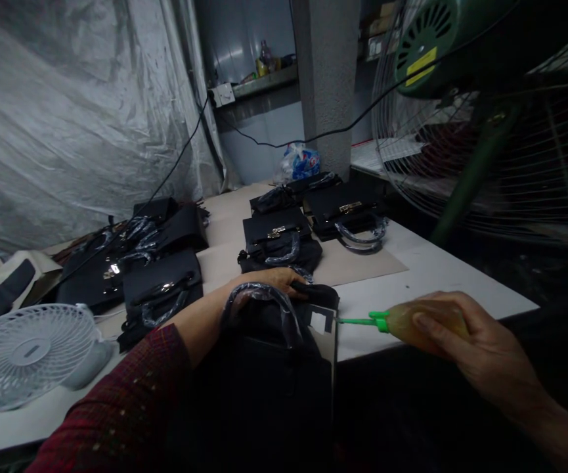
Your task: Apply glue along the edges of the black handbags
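A black handbag (pixel 264 387) stands in front of me at the table edge, its plastic-wrapped handle (pixel 264 292) arching up. Behind that handle my left hand (pixel 276 281) grips the bag's top part; some of its fingers are hidden. The bag's right edge shows a bare beige strip with a white patch (pixel 318 322). In my right hand (pixel 465 335) is a soft squeeze bottle (pixel 429 323) of amber liquid, held sideways. Its long green nozzle (pixel 362 321) points left, with the tip at or very near the bag's edge; contact cannot be made out.
More black handbags (pixel 276 233) with wrapped handles lie on the white table (pixel 431 269), also in a group (pixel 160 282) at left. A small white fan (pixel 32 355) sits at left. A large green fan (pixel 461 118) stands at right, a black cable (pixel 343 131) crossing before it.
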The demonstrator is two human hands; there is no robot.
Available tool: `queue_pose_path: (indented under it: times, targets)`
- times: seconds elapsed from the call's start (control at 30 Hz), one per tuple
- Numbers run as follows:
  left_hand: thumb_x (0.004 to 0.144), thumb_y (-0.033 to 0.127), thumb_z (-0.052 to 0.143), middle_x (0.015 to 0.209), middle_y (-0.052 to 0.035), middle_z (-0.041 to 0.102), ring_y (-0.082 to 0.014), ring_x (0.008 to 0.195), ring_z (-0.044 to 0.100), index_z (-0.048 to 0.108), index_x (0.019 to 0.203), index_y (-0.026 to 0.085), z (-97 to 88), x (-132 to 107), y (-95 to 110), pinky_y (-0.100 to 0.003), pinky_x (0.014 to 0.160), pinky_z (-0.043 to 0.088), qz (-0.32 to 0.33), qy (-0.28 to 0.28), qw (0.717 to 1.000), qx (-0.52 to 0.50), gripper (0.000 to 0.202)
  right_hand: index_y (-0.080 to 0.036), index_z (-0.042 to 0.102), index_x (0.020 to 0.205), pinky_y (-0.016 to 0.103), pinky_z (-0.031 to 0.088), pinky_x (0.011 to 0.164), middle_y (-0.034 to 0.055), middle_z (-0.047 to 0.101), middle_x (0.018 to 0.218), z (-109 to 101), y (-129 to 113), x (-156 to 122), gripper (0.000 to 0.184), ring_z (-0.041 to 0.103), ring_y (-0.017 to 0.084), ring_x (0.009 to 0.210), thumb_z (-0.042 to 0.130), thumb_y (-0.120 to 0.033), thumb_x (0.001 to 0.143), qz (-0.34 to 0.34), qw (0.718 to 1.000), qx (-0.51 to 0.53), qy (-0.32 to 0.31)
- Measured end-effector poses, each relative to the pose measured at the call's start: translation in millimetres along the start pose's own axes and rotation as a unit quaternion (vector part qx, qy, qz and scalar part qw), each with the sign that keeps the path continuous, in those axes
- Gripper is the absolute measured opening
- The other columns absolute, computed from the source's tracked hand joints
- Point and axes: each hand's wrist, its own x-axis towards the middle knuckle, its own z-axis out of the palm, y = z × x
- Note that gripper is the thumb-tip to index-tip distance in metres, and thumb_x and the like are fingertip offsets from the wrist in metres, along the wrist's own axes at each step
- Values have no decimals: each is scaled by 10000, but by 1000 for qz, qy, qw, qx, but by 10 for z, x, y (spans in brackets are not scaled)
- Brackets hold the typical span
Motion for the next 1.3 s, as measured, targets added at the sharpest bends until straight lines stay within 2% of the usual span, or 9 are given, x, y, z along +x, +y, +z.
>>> queue_pose_path:
  times: [0.1,0.2,0.43,0.6,0.73,0.87,0.93,1.07,1.3]
  targets:
    - [903,351,718,827,12,676,-153,763,602,783,989,164,16,-7,13,-253,719,458,4,15,1000,9,216,-310,732,923,418,584,663,41,752,899,78,-34,52,318,693,313,763,775,-618,860,-65,998,-20,-11]
    - [878,310,730,809,20,678,-150,746,594,788,958,174,26,1,7,-258,729,456,10,22,1000,14,168,-277,723,920,412,565,671,51,741,889,116,-39,115,321,682,298,750,727,-597,902,-105,992,-41,-49]
    - [918,304,694,834,19,688,-150,772,610,781,974,171,39,21,-37,-248,735,456,9,24,999,21,169,-292,738,897,398,535,633,39,717,827,110,-64,156,297,648,275,676,717,-587,927,-125,987,-50,-91]
    - [902,229,676,804,18,680,-148,744,599,782,980,165,55,-9,31,-255,726,458,0,29,999,27,145,-304,749,937,370,519,640,26,730,896,100,-83,137,195,669,254,717,714,-492,972,-156,979,-38,-126]
    - [897,223,678,825,3,696,-160,756,611,786,1002,163,66,-14,54,-263,717,459,-5,36,999,32,162,-310,747,977,373,527,666,25,733,923,109,-66,153,133,685,258,755,733,-441,965,-189,974,-42,-114]
    - [891,230,686,911,-18,740,-183,824,653,788,1098,161,76,-7,45,-265,745,485,-9,33,999,29,241,-295,751,964,363,525,613,39,734,898,105,-107,172,154,688,261,729,742,-448,960,-198,968,-37,-147]
    - [899,240,683,933,-18,748,-181,828,661,783,1124,160,76,-6,45,-262,748,491,-9,29,999,26,259,-288,749,970,363,531,626,39,730,892,104,-123,181,130,687,256,725,730,-416,968,-218,964,-48,-144]
    - [901,220,678,869,3,723,-163,793,646,786,1062,167,65,-13,59,-246,725,473,-7,27,999,32,201,-290,721,1005,357,537,671,22,721,920,111,-99,208,62,690,237,751,683,-338,999,-248,958,-79,-123]
    - [906,229,680,812,19,684,-144,745,607,777,968,171,82,-4,14,-241,696,447,3,35,999,39,129,-271,691,1027,305,522,597,10,696,883,101,-73,319,83,678,189,688,627,-320,1048,-312,935,-94,-141]
